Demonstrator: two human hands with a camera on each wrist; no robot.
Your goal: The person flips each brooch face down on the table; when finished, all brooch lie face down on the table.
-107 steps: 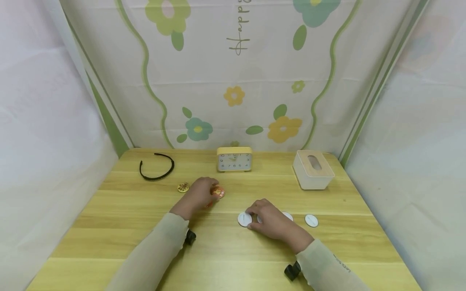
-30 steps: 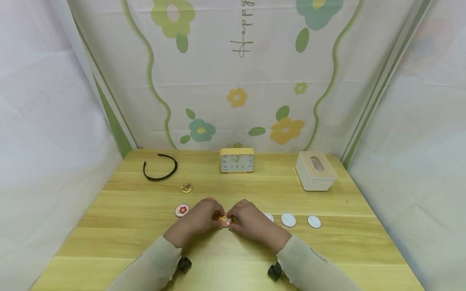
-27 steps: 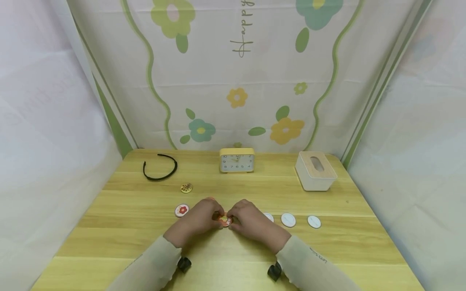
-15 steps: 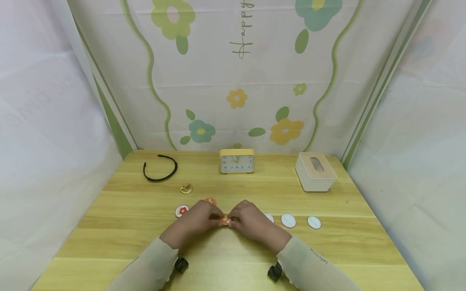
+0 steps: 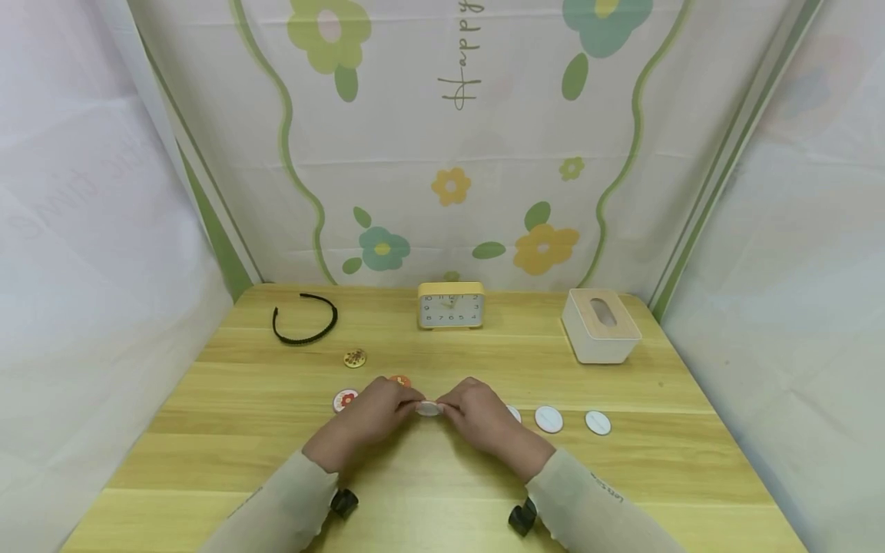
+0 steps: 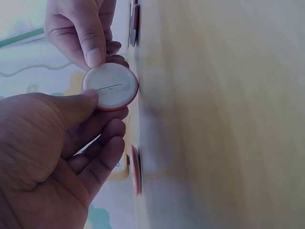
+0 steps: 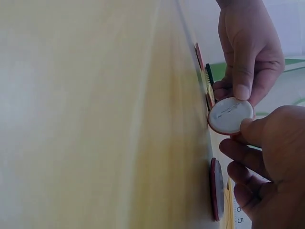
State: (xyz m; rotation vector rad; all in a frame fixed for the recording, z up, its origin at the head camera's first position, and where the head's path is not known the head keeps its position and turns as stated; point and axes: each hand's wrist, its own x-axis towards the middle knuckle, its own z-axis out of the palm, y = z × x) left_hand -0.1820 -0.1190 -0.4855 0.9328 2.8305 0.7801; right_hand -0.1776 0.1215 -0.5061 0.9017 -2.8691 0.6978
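Note:
A round pin badge [image 5: 429, 408] is held upright between my two hands, just above the table. Its white back with a metal pin faces me, and an orange-red edge rims it in the left wrist view. My left hand [image 5: 373, 418] pinches its left edge, with thumb and fingers around the badge [image 6: 112, 88]. On the opposite edge, my right hand [image 5: 482, 418] pinches it too. Near my left hand lie a red-flower badge [image 5: 345, 400] and a partly hidden orange badge [image 5: 400, 381]. White-backed badges [image 5: 549, 419] lie right of my right hand, one partly covered by it.
A yellow badge [image 5: 356, 359] lies farther back on the wooden table [image 5: 429, 491]. Behind it is a black headband [image 5: 304, 340]. A yellow alarm clock [image 5: 451, 306] stands at the back middle, and a tissue box [image 5: 600, 326] at the back right.
Earlier my left hand brought the orange badge in from farther back, and my right hand left a white-backed badge. Since half a second ago, the badge has tipped from printed face to white back.

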